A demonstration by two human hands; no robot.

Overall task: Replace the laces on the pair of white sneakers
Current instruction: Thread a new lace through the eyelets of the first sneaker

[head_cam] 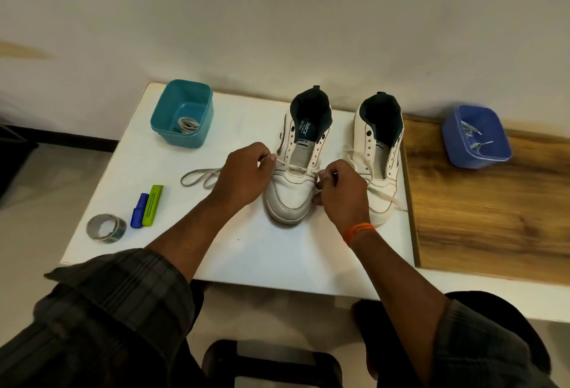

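On the white table (253,252), two white sneakers sit side by side, toes toward the person. The left sneaker (297,165) has a lace (297,168) run across its lowest eyelets and that's it, so this looks like the very start of lacing it. Left hand (246,172) pinches one end of that lace between thumb and fingers, right hand (342,185) pinches the other, both curled tight around it. The right sneaker (379,156) has a lace only loosely threaded low down, its ends trailing off. Next move, I'd guess: even out the two ends, then cross them and feed each into the next eyelet up. More laces sit in the teal tub (182,113) and the blue tub (476,138).
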